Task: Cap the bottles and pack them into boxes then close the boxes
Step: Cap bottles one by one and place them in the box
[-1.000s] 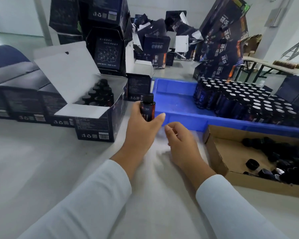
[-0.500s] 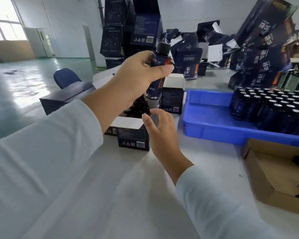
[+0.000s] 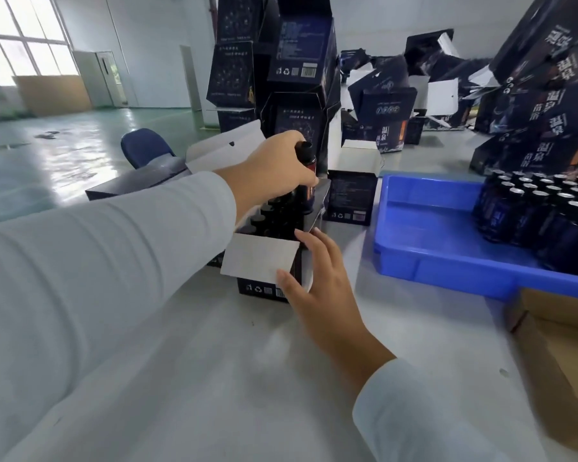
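Observation:
My left hand (image 3: 276, 168) grips a dark capped bottle (image 3: 306, 176) from above and holds it upright over the far right corner of an open dark box (image 3: 264, 288). Several capped bottles (image 3: 274, 218) stand inside that box. Its white flaps are open. My right hand (image 3: 317, 278) rests with spread fingers against the box's near right corner. A blue tray (image 3: 427, 248) to the right holds several uncapped bottles (image 3: 541, 208).
A brown cardboard box (image 3: 554, 348) sits at the right edge. A small open dark box (image 3: 351, 198) stands behind the packing box. Stacks of dark boxes (image 3: 281, 71) rise behind, and more (image 3: 548, 105) at the far right. A blue chair (image 3: 144, 146) stands beyond the table.
My left hand has lowered the capped bottle from high above down to the open box. My right hand has moved up against the box's near corner.

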